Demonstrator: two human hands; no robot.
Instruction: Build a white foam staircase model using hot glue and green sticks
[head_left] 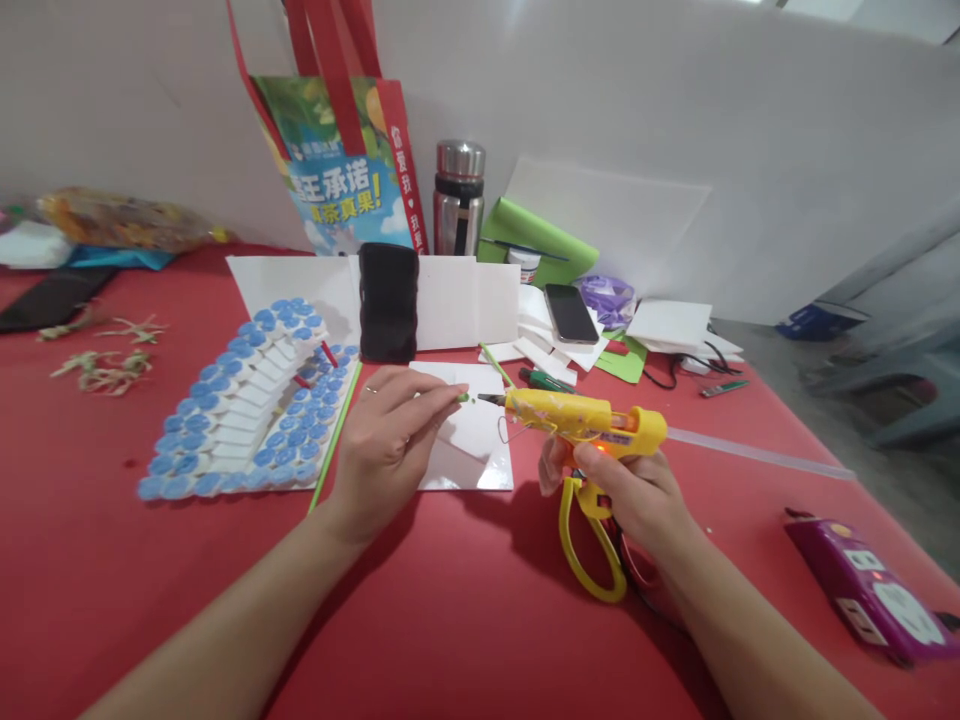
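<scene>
left hand (391, 432) pinches small green piece (463, 397), mostly hidden | right hand (634, 492) grips yellow glue gun (559, 410), partly covering it

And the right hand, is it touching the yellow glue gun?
Touching. The head view shows the right hand wrapped around the yellow glue gun below its barrel.

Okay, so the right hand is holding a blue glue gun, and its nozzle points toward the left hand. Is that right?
Not quite: the glue gun is yellow, not blue, as the head view shows. The right hand does hold it, and its nozzle does point toward the left hand.
</scene>
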